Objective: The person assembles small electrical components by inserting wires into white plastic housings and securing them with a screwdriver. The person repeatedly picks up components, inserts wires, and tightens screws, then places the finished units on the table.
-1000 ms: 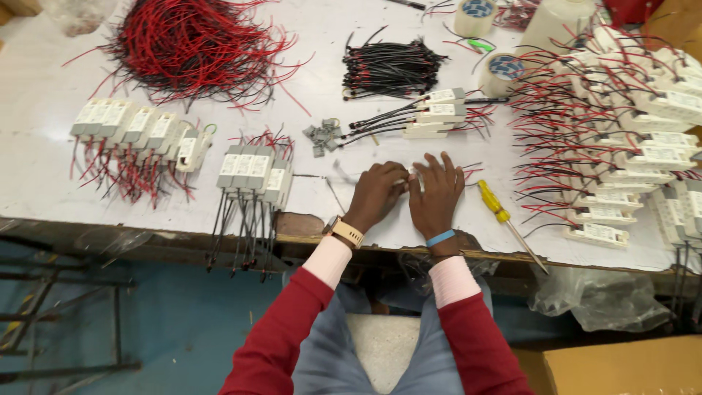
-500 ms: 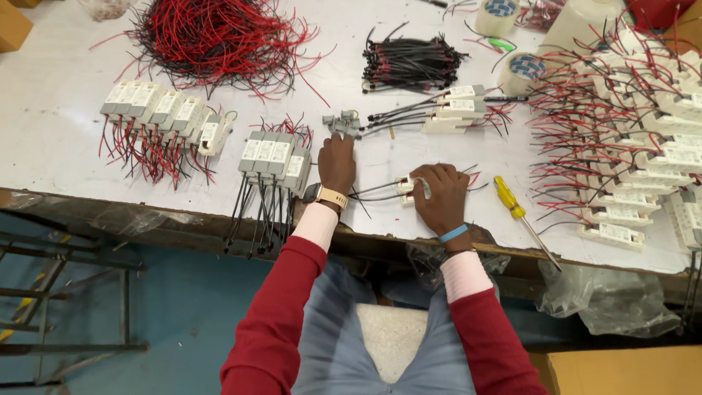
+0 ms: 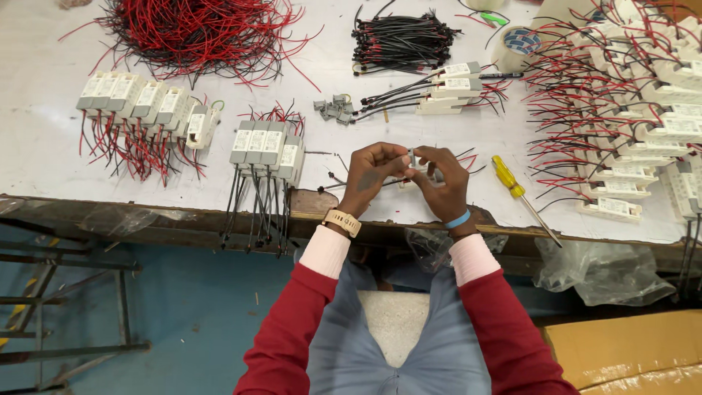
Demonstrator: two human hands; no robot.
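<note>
Both hands together at the counter's [image 3: 44, 157] near edge, fingertips pinching one small grey connector [image 3: 412, 156] between them. Left hand [image 3: 373, 174] has come back from the pile of grey connectors [image 3: 333, 111], where it reached half a second ago; right hand [image 3: 442, 183] stayed put, still over a white driver box [image 3: 418, 175] with thin wires. Connector sits right at the meeting fingertips, above the box. Yellow screwdriver [image 3: 512, 184] just right of right hand. Row of white boxes [image 3: 267, 146] left of left hand. Red wire heap [image 3: 194, 33] far back.
</note>
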